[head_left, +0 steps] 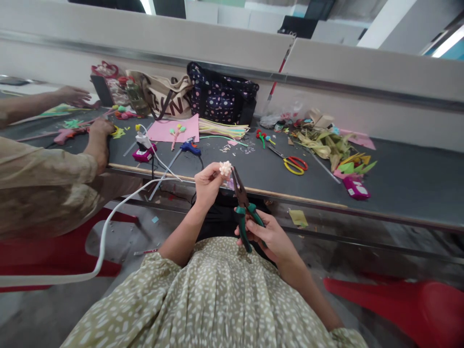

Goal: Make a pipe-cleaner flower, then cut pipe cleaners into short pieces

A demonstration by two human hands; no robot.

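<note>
My left hand (207, 186) pinches a small pale cream-pink craft flower (225, 168) with a knobbly head, held up just in front of the table edge. In my right hand (266, 234) is a pair of needle-nose pliers (241, 193) with green handles. Their dark jaws point up and sit close to the flower's right side; I cannot tell whether they touch it. Beyond my hands on the table lie a blue glue gun (191, 147) and scissors (292, 163) with red and yellow handles.
At the left, a co-worker's hand (101, 129) is among craft pieces. A white cable (105, 227) crosses the left side near a plug adapter (144, 152). Bags (221, 94), pipe cleaners (224, 128) and dried husks (322, 142) lie further back. Red chairs (416, 304) stand on both sides.
</note>
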